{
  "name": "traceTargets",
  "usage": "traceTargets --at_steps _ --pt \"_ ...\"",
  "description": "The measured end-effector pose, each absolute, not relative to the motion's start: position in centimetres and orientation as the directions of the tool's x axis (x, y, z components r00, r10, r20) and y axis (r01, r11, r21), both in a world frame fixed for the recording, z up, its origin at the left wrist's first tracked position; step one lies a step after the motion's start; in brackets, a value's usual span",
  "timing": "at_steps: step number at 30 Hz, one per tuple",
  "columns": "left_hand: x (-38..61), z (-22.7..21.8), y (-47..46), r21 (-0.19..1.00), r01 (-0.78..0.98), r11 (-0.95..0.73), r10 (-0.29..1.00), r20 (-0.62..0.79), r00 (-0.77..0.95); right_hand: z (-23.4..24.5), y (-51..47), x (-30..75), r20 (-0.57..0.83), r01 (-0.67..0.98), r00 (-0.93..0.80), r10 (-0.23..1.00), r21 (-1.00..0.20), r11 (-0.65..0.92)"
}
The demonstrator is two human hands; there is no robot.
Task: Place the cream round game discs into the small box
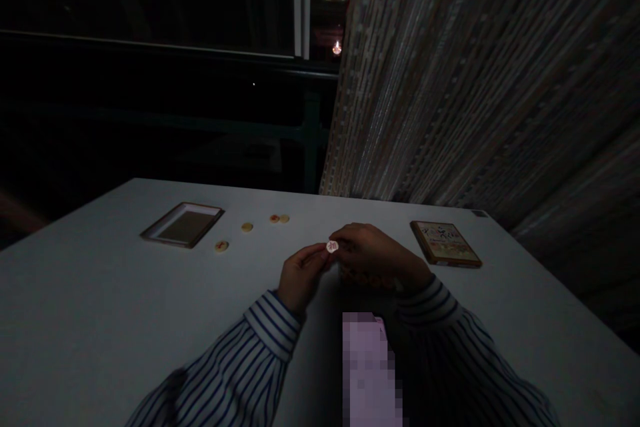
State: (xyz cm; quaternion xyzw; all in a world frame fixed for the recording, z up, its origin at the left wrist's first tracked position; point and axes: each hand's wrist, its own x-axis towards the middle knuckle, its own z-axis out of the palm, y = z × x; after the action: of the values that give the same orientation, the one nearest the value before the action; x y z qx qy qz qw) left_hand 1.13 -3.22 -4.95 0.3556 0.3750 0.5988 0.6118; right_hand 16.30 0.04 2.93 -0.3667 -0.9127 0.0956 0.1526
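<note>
A small round pale game piece (pixel 332 246) with a red mark is pinched between the fingertips of my left hand (pixel 300 277) and my right hand (pixel 373 253), just above the white table (pixel 100 307). Both hands are closed round it, and both arms wear striped sleeves. More pieces seem to lie under my right hand, but they are too dark to make out.
Several round pieces lie on the table to the left, among them one (pixel 221 246), another (pixel 247 227) and a pair (pixel 279 218). An empty box tray (pixel 182 224) sits at the left, a printed box lid (pixel 445 243) at the right. A woven blind (pixel 475 80) hangs behind.
</note>
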Motion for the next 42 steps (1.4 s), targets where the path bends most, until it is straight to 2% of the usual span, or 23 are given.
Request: traceTargets --at_steps 6,10,14,17,21,27,42 --pt "1.3 -5.5 -3.2 0.966 -0.259 0.017 0.999 -0.028 -0.041 3.3 0.3 17.2 0.206 0.703 -0.619 0.758 -0.285 0.652" --pt "1.4 -6.5 -3.3 0.993 -0.038 -0.111 0.993 0.11 -0.038 3.1 0.6 17.9 0.192 0.719 -0.611 0.768 -0.271 0.64" --pt "1.4 -7.0 -3.5 0.934 0.234 -0.27 0.961 0.276 0.007 3.0 0.9 18.3 0.177 0.74 -0.608 0.774 -0.229 0.633" --pt "1.4 -6.9 -3.7 0.876 0.329 -0.352 0.934 0.35 0.067 3.0 0.9 18.5 0.147 0.758 -0.602 0.785 -0.201 0.62" --pt "1.4 -6.9 -3.8 0.826 0.375 -0.42 0.908 0.388 0.16 2.8 1.1 18.5 0.101 0.791 -0.582 0.807 -0.163 0.59" --pt "1.4 -7.6 -3.6 0.819 0.385 -0.425 0.904 0.363 0.227 2.1 1.4 18.7 0.035 0.824 -0.561 0.827 -0.07 0.562" --pt "1.4 -6.6 -4.0 0.824 0.399 -0.402 0.911 0.317 0.263 0.6 2.1 18.7 -0.017 0.793 -0.609 0.793 -0.009 0.609"
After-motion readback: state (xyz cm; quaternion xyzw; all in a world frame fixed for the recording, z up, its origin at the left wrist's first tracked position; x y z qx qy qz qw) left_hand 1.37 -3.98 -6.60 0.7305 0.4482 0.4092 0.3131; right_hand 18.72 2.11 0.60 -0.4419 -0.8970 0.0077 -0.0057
